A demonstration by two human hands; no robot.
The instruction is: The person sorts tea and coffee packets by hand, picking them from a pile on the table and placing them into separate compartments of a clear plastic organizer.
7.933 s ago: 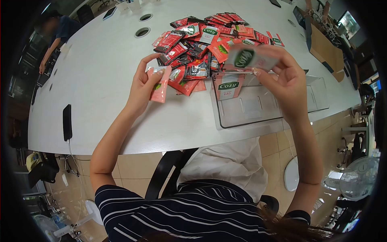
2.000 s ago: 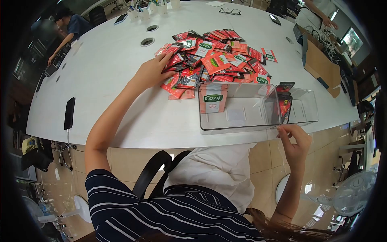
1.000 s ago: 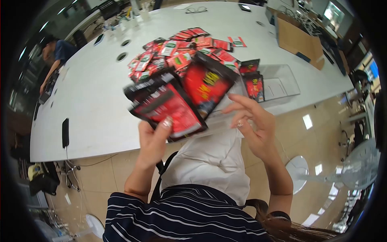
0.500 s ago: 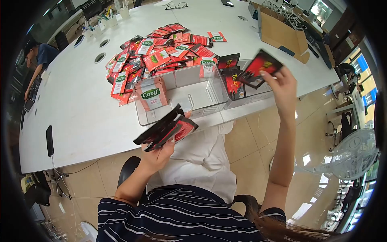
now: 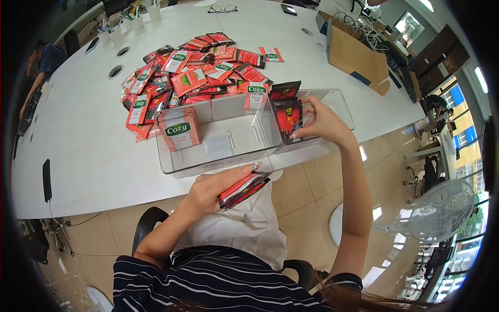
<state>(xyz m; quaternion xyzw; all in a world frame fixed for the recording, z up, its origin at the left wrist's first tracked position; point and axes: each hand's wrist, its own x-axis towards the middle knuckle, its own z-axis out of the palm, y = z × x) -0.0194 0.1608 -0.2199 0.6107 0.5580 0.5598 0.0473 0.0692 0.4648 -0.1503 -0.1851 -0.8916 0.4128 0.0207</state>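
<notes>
My left hand (image 5: 210, 188) is closed around a small stack of black-and-red sachets (image 5: 244, 190), held low in front of the table edge. Two clear plastic bins sit side by side. Inside the right bin (image 5: 339, 99), my right hand (image 5: 326, 124) pinches a black-and-red sachet (image 5: 289, 115), with another black sachet (image 5: 284, 91) standing behind it. Pink Cozy sachets (image 5: 180, 130) stand upright at the left end of the left bin (image 5: 221, 162). Behind the bins lies a loose pile of mixed pink and black-red sachets (image 5: 189, 80).
One Cozy sachet (image 5: 272, 54) lies apart on the white table (image 5: 88, 156). An opened cardboard box (image 5: 356, 60) with cables stands back right. Glasses (image 5: 222, 9), phones and pen cups (image 5: 133, 23) are farther back. A white fan (image 5: 442, 210) stands on the right; a person (image 5: 49, 65) is at the left.
My right hand has brought the black-and-red sachet down and left into the right bin. My left hand has moved right and turned its stack over. The view has shifted slightly.
</notes>
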